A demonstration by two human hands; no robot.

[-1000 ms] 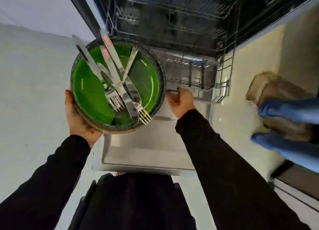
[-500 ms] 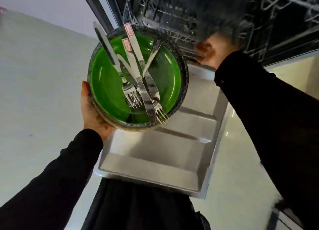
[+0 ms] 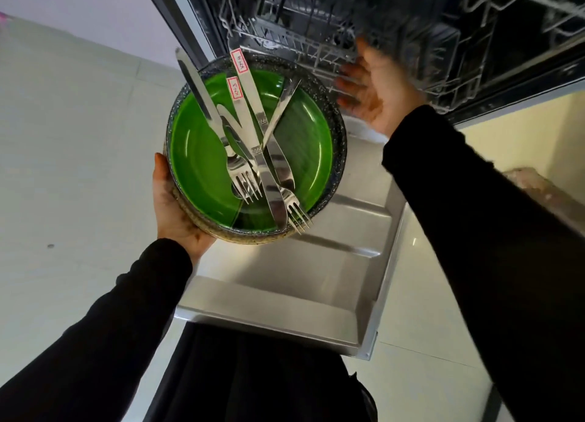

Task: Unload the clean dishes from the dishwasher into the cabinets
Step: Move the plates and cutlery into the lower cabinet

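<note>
**Plates and cutlery riding on one hand by the open dishwasher**

The left hand (image 3: 172, 205) is cupping the stack of plates (image 3: 253, 149) from beneath its rim, fingers curled under, likely so the loose cutlery (image 3: 253, 143) lying across the green top plate stays level. The right hand (image 3: 375, 94) is hovering empty with fingers spread beside the lower rack (image 3: 319, 46), seemingly having pushed it in. Below, the dishwasher door (image 3: 285, 282) is lying open.

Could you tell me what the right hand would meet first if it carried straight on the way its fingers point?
Probably the white wire dishwasher rack: the open right hand points its fingers at it, though blur hides the gap.
</note>
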